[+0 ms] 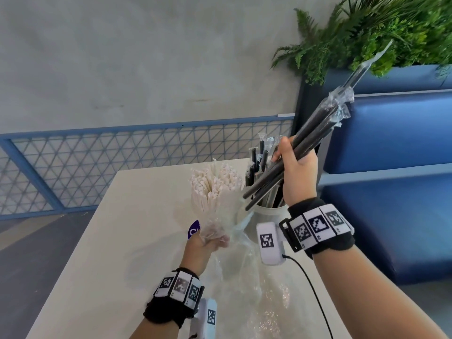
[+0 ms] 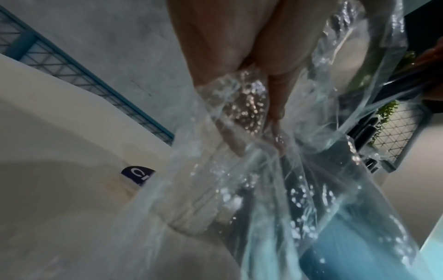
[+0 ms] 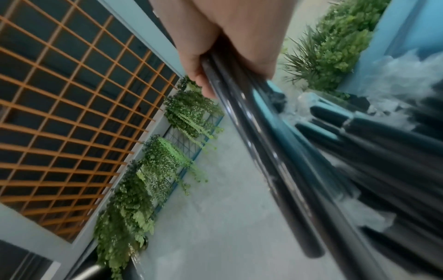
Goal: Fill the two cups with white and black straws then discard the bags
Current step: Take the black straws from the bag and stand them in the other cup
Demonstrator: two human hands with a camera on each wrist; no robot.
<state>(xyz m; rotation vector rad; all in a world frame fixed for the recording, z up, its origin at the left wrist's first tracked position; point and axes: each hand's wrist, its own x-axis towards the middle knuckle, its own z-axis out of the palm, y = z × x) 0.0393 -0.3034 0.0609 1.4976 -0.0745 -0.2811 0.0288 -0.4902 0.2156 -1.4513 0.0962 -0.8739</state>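
Table (image 1: 102, 241) edge, cup (image 1: 269, 214) inboard

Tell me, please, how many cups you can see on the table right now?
1: a white cup stands on the table below the right hand, holding black straws. A second cup may be hidden behind the white straws in the left hand.

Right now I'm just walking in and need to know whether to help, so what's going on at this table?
A person is stocking straws. Their right hand grips a bundle of wrapped black straws, raised at a slant over a white cup that already holds some black straws. Their left hand holds a clear plastic bag of white paper-wrapped straws by its gathered lower end, above the beige table. No bag is discarded yet.
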